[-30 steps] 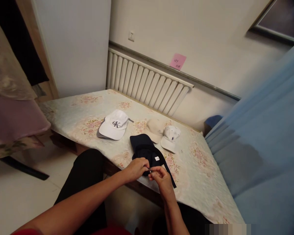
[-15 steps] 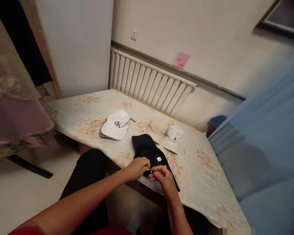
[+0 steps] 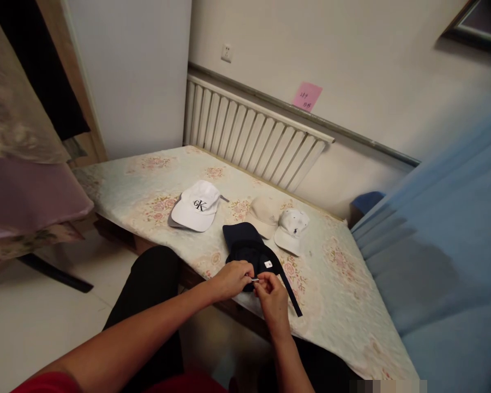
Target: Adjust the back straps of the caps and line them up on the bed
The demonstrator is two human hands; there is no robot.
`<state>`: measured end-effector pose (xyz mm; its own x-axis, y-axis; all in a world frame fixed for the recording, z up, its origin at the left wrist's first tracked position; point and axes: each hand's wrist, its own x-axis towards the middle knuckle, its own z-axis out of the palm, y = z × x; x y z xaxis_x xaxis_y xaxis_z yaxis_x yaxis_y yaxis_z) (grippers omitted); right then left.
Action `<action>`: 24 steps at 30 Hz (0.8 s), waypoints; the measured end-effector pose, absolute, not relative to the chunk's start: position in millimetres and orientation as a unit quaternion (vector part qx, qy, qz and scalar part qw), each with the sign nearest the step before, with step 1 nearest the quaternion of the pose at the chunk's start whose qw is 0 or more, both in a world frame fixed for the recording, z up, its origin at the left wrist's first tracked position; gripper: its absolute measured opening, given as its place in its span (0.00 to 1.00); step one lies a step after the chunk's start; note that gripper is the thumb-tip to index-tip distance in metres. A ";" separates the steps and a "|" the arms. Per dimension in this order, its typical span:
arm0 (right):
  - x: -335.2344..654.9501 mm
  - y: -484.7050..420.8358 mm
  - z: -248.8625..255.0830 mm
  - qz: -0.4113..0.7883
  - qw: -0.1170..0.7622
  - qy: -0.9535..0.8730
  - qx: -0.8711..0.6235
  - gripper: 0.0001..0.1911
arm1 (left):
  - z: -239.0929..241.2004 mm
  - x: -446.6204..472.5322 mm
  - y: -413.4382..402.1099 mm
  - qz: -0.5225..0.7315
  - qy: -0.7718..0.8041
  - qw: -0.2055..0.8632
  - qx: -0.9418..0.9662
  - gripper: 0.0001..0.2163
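Observation:
A dark navy baseball cap (image 3: 242,236) lies at the near edge of the bed, its brim pointing away from me and a white label showing inside. Its loose strap (image 3: 291,295) trails down to the right. Over the cap's near side, my left hand (image 3: 233,279) pinches a small shiny metal buckle (image 3: 255,280). The fingertips of my right hand (image 3: 274,299) are closed on the buckle's other side. My fingers cover much of the buckle, so how the cap's band runs through it is hidden.
A white cap with black letters (image 3: 197,209) rests on a grey one at left. Beyond the navy cap are a beige cap (image 3: 263,212) and a white cap (image 3: 291,228). All lie on a flowered bedspread (image 3: 343,305). A radiator (image 3: 245,134) lines the wall; a blue curtain (image 3: 442,229) hangs right.
The buckle has turned between my fingertips and now shows as a thin bright edge. My right fingers have shifted around it. The caps on the bed stay put; the view has shifted slightly.

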<state>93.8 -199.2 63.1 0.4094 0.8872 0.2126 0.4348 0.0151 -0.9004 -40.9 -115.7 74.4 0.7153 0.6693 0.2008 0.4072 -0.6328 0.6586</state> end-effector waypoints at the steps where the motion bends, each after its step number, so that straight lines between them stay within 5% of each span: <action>1: 93.2 -199.6 64.2 0.184 0.504 -0.520 -0.665 0.07 | 75.2 -41.0 -114.8 0.220 0.308 0.302 0.875 0.05; 13: 86.5 -197.8 60.5 0.017 0.442 -0.701 -0.559 0.11 | 105.4 -48.2 -89.8 0.133 0.268 0.386 0.873 0.05; 24: 81.1 -190.9 64.6 0.121 0.506 -0.577 -0.629 0.08 | 104.8 -59.7 -106.1 0.247 0.263 0.376 0.854 0.13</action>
<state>81.1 -190.9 64.6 0.3041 0.8488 0.4325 0.6041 0.1792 -0.7765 -59.7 -106.1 104.8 0.7402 0.6341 0.2238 0.2633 -0.5795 0.7713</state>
